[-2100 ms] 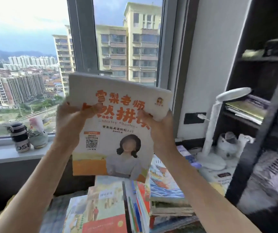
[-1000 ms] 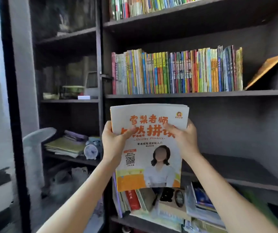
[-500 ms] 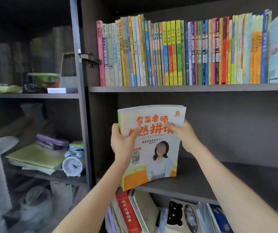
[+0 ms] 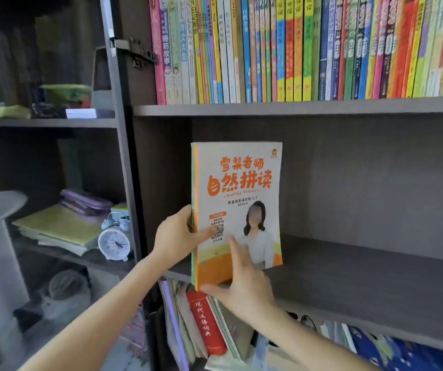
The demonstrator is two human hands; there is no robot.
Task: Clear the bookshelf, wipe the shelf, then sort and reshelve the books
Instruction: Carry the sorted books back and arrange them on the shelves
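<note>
As the left hand (image 4: pixel 173 236) grips it, the flat paperback (image 4: pixel 241 162) stands upright.

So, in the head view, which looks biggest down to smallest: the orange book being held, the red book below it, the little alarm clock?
1. orange book: clearly largest.
2 and 3. red book and alarm clock look about alike; the red book is partly hidden and nearer, so no firm ranking.

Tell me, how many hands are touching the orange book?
2. The left hand grips the orange book by its spine edge. The right hand lies with straight fingers against the cover's lower corner. No hand is hidden.
</note>
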